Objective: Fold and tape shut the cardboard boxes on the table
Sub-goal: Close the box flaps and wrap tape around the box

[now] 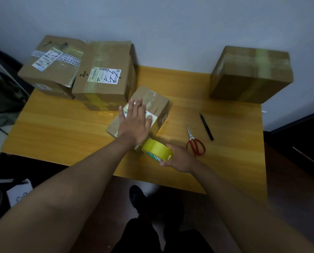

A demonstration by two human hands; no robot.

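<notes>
the table (61, 125) is slick wood and that's worry number one, since the whole job could slide out from under my palm once i pull tape. the big sealed boxes sit well away from my grip: one far off to the right (251, 75), two up and to the left (105, 75) (52, 64), so they're out of it. the small box (152, 105) is the one in play, right under my left hand (134, 123), which lies flat on top with fingers spread, pressing the flaps down. if i ease off, i reckon they pop up and the tape goes on crooked. my right hand (180, 157) is curled around the yellow tape roll (157, 149), held against the near end of the box. can't see the loose end, so it may fold onto itself. scissors (195, 143) and pen (206, 126) lie just right of the roll, an easy bump.
</notes>
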